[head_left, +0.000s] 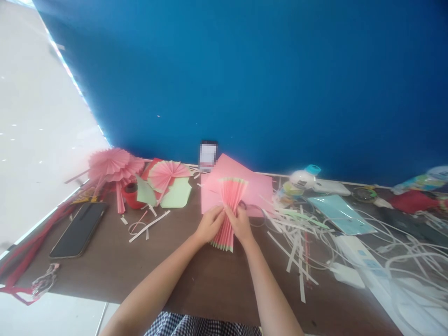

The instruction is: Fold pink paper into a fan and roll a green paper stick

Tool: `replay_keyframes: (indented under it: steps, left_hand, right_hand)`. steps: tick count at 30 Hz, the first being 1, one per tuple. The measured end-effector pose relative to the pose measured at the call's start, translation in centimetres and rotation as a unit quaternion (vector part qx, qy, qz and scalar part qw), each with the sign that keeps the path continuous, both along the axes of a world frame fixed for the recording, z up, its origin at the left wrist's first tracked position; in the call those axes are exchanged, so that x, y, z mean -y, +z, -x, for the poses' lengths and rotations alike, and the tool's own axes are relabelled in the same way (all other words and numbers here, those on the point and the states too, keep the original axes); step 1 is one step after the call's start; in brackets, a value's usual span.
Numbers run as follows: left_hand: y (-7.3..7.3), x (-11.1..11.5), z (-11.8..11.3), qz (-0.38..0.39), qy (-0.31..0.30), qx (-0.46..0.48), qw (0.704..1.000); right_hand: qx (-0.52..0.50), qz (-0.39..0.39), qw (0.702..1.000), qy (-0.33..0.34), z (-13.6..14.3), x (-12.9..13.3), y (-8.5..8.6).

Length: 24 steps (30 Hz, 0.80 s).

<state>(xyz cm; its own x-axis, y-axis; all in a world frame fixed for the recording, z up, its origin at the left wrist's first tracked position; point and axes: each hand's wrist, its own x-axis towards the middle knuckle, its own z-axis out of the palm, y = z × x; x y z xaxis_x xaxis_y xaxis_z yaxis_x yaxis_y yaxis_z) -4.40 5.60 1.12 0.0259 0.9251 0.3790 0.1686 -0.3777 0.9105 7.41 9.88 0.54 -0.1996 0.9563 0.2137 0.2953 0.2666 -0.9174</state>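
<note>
A pleated pink paper fan [231, 191] with pale green ends is pinched at its middle between my two hands. It stands roughly upright above the brown table, its folds spread at top and bottom. My left hand [211, 224] grips it from the left with fingers closed. From the right, my right hand [241, 224] presses on the same narrow waist, thumbs close together. Behind the fan lie flat pink paper sheets [259, 186]. Partly hidden by my right hand, a dark round handle, perhaps of scissors, shows on the sheets.
Finished pink paper fans [115, 164] and a red cup [132, 196] stand at the left, near a black phone [79, 229]. Paper strips [294, 252], white cables, a power strip [366, 261] and a bottle [303, 179] crowd the right. A blue partition [245, 84] rises behind.
</note>
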Motion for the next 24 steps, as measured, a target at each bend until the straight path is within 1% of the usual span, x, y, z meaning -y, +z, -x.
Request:
replay_keyframes:
  steps: [3, 9, 15, 18, 22, 24]
  left_hand:
    - [-0.2, -0.1, 0.0, -0.002, -0.002, -0.001, 1.000]
    - [-0.2, -0.1, 0.0, -0.006, -0.005, -0.010, 1.000]
    - [-0.2, 0.0, 0.1, -0.007, 0.005, -0.036, 0.999]
    - [-0.3, 0.1, 0.0, -0.005, 0.011, -0.044, 0.999]
    - [-0.2, 0.2, -0.4, 0.003, 0.010, -0.032, 0.999]
    - [-0.1, 0.3, -0.7, 0.005, 0.011, -0.010, 1.000]
  right_hand:
    - [0.027, -0.016, 0.999, 0.016, 0.0, 0.0, -0.1]
    - [0.012, -0.029, 0.999, 0.022, 0.3, 0.3, 0.2]
    - [0.038, -0.043, 0.998, -0.018, 0.7, 0.5, 0.3]
    - [0.034, -0.045, 0.998, -0.029, 0.9, 0.7, 0.3]
    - [0.009, -0.083, 0.996, -0.033, 1.4, 0.9, 0.2]
    - [0.012, -0.095, 0.994, -0.045, 1.6, 1.0, 0.0]
